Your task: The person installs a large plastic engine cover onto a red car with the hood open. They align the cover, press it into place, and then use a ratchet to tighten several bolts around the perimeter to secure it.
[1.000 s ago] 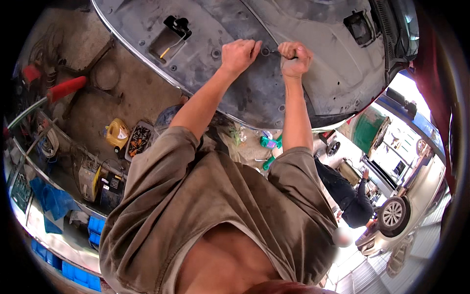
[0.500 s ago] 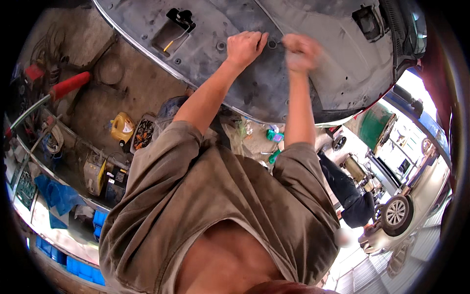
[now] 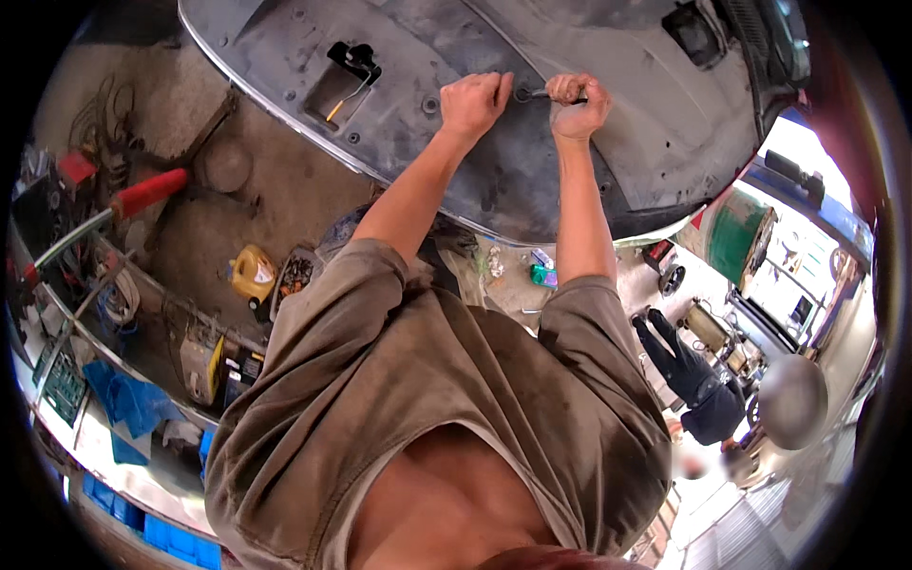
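Right hand point(image 3: 581, 106), blurred by motion half a second ago, now shows sharply, and more of the dark hand tool point(image 3: 541, 94) is visible beyond its fingers. Said tool lies over a large grey vehicle panel point(image 3: 655, 104), its outer end at a round fitting between the two hands. Exact type of tool cannot be told. Right fingers are wrapped about its shank.

Left hand point(image 3: 475, 104) is positioned at the panel, just to the left of the tool's end. Its fingers are curled, with the thumb side toward the tool; whether they grip anything cannot be told.

Left of both hands, the panel has a rectangular recess, in which a yellow-handled tool point(image 3: 335, 110) with a bent metal shank is seen. A pale, bright edge trim point(image 3: 313, 140) follows the panel's curved left side.

Beyond it, on the floor point(image 3: 313, 185), stands a yellow jug point(image 3: 255, 270). Farther left, a red cylinder point(image 3: 152, 193) is fitted to a metal bar.

At right, a green drum point(image 3: 733, 237) and a dark-clothed co-worker point(image 3: 711, 413) are noted, well apart from the panel.
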A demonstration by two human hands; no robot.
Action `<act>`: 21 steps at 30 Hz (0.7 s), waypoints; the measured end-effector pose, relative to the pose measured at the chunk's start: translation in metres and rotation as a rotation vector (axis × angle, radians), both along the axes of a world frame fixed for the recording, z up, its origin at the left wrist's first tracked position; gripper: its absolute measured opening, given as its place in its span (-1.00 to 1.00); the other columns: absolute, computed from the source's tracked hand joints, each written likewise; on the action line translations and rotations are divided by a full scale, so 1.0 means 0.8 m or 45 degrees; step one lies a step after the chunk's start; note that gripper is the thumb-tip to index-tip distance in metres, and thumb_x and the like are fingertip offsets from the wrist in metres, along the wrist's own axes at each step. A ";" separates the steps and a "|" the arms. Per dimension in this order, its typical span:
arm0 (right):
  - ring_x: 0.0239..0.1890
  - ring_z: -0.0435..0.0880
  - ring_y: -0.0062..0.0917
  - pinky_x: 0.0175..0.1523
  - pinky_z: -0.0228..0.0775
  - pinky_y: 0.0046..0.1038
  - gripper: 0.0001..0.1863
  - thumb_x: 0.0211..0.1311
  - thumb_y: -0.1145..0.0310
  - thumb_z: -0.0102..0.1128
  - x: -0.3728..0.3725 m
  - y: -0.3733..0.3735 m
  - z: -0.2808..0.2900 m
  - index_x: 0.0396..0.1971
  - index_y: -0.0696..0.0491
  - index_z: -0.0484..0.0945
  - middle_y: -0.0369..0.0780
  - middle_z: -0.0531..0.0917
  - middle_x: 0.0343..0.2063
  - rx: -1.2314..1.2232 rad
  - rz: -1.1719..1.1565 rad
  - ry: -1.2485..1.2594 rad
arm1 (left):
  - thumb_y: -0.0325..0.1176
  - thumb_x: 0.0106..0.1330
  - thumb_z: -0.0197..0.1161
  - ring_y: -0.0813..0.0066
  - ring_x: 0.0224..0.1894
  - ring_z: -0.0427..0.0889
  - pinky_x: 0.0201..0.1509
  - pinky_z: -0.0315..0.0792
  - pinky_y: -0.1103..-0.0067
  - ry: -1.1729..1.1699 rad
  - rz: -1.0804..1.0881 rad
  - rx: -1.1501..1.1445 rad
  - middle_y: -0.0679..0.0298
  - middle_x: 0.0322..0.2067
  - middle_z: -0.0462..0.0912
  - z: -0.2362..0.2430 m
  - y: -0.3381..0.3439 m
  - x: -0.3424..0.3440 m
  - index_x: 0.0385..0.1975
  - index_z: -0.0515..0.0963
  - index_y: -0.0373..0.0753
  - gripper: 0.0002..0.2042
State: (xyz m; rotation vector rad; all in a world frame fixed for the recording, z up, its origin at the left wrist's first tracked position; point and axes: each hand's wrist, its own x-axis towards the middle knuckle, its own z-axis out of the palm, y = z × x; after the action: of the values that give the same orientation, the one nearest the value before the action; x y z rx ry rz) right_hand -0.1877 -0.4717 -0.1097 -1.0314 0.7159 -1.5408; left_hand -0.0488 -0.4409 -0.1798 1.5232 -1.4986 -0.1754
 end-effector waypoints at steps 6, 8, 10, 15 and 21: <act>-0.73 0.15 -0.59 -0.56 -0.03 -0.47 -0.62 0.26 0.14 0.04 -0.026 0.100 0.044 -0.64 0.09 0.32 -0.31 0.28 -0.76 0.356 -0.556 0.175 | -0.11 0.37 0.11 0.20 -0.68 0.50 -0.58 0.33 0.36 0.250 -0.115 0.395 0.18 -0.75 0.47 0.032 0.017 0.001 -0.70 0.41 -0.23 -0.58; -0.67 0.28 -0.63 -0.57 0.04 -0.52 -0.68 0.28 0.18 0.07 -0.022 0.154 0.061 -0.55 0.11 0.44 -0.29 0.41 -0.68 0.531 -0.519 0.395 | -0.08 0.40 0.05 0.31 -0.72 0.43 -0.60 0.28 0.40 0.748 -0.356 0.626 0.25 -0.78 0.44 0.051 0.047 -0.004 -0.70 0.40 -0.22 -0.56; -0.55 0.43 -0.67 -0.52 0.21 -0.58 -0.81 0.23 0.30 0.20 -0.008 0.205 0.067 -0.44 0.13 0.53 -0.29 0.51 -0.56 0.479 -0.402 0.704 | -0.04 0.44 -0.02 0.44 -0.71 0.38 -0.59 0.25 0.44 1.247 -0.597 1.036 0.35 -0.75 0.40 0.066 0.090 -0.006 -0.64 0.39 -0.19 -0.56; -0.32 0.67 -0.39 -0.22 0.50 -0.41 -0.66 -0.05 0.43 0.39 0.014 0.298 0.060 -0.20 0.10 0.59 -0.18 0.66 -0.33 0.243 -0.153 1.337 | -0.05 0.49 -0.16 0.47 -0.39 0.44 -0.33 0.35 0.50 2.205 -0.483 1.787 0.35 -0.46 0.44 0.069 0.203 -0.008 -0.37 0.38 -0.12 -0.68; -0.34 0.61 -0.17 -0.25 0.44 -0.30 -0.72 -0.13 0.47 0.31 0.003 0.347 0.046 -0.30 0.12 0.61 -0.12 0.62 -0.41 0.456 -0.233 1.500 | -0.10 0.49 -0.18 0.32 -0.16 0.56 -0.11 0.49 0.33 1.946 -0.467 2.040 0.23 -0.22 0.54 0.048 0.238 -0.031 -0.20 0.42 -0.18 -0.69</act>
State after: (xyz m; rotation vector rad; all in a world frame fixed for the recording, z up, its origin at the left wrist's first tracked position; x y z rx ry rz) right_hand -0.1855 -0.1939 -0.0733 -1.5827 1.8438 -0.7558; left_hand -0.0735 -0.2502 -0.1410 1.2597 -0.0520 -2.4950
